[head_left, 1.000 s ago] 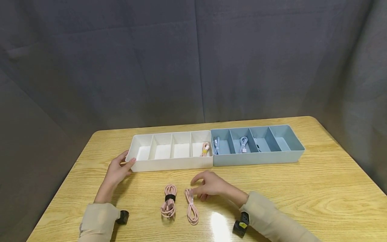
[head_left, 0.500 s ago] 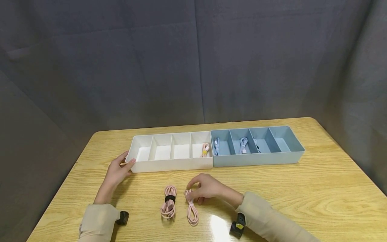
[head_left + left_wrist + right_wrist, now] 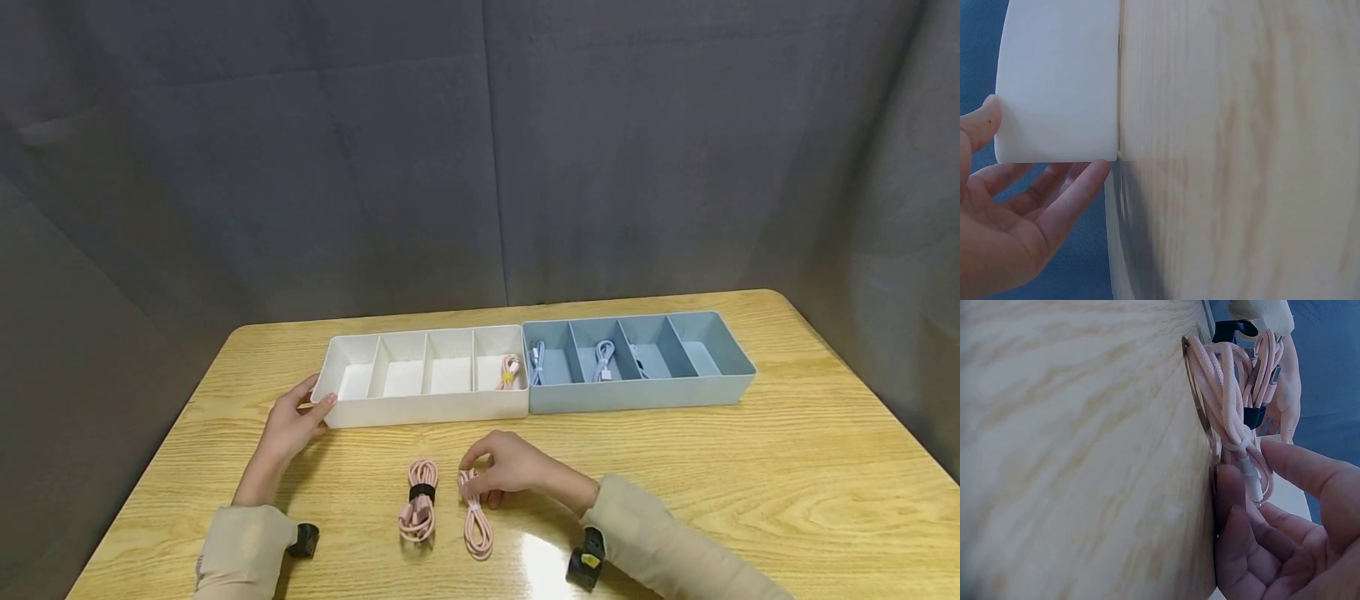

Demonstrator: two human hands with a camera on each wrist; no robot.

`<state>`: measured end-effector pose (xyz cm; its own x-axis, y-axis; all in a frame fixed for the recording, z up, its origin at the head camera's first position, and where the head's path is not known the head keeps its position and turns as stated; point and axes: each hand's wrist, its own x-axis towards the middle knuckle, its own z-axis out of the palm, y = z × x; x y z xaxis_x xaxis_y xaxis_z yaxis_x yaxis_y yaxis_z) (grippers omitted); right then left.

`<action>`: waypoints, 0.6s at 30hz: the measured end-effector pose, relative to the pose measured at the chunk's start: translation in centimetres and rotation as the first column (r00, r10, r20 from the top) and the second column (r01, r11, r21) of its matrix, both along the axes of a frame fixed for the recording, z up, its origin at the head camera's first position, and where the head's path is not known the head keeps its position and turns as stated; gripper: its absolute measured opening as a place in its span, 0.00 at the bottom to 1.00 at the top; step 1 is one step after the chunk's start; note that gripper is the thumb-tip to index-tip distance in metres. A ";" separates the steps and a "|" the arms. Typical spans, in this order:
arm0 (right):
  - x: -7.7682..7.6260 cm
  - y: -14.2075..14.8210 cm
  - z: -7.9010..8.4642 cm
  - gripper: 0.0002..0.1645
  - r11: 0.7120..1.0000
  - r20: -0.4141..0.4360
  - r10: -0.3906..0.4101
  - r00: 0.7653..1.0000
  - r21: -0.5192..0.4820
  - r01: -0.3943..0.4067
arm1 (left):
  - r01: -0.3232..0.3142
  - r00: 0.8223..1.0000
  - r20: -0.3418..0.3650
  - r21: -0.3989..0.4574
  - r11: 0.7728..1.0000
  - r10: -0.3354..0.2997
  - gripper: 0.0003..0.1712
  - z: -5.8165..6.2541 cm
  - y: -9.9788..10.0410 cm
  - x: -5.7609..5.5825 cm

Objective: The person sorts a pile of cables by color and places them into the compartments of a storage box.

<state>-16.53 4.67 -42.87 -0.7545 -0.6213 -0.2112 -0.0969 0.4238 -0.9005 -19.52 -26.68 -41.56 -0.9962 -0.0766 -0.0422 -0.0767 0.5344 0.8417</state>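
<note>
My left hand (image 3: pixel 294 423) holds the left end of the white divided box (image 3: pixel 427 408); its thumb lies at the rim and its fingers reach along the end wall (image 3: pixel 1060 87). On the table, a pink charging cable (image 3: pixel 477 533), coiled into a narrow bundle with a light tie, lies below the box. The right hand (image 3: pixel 510 465) has its thumb and fingers around that cable's far end, close to a white connector (image 3: pixel 1252 484). Just left of it lies a thicker pink cable bundle (image 3: pixel 422 475) wrapped with a black strap (image 3: pixel 422 492).
A blue divided box (image 3: pixel 637 395) stands end to end with the white one, with blue cables (image 3: pixel 603 358) in some compartments. The white box's rightmost compartment holds a pink cable with a yellow tie (image 3: pixel 507 375). A dark curtain (image 3: pixel 480 167) hangs behind the wooden table (image 3: pixel 795 467).
My right hand has shifted slightly left and toward me, its thumb and fingers closing around the end of the pink cable. The left hand and both boxes stay in place.
</note>
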 end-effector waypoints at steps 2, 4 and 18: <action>0.1 -0.1 0.1 0.15 1.000 0.001 -0.002 1.000 -0.007 0.002 | -0.001 1.000 -0.001 -0.001 1.000 0.001 0.35 0.0 0.0 0.0; 0.1 -0.1 0.2 0.14 1.000 0.001 -0.004 1.000 -0.020 0.004 | -0.003 1.000 -0.002 -0.003 1.000 0.003 0.35 -0.1 -0.1 0.0; -0.1 0.5 0.1 0.18 0.997 0.042 -0.031 0.999 -0.065 0.034 | -0.002 1.000 0.004 0.016 1.000 0.002 0.35 -0.1 -0.1 -0.1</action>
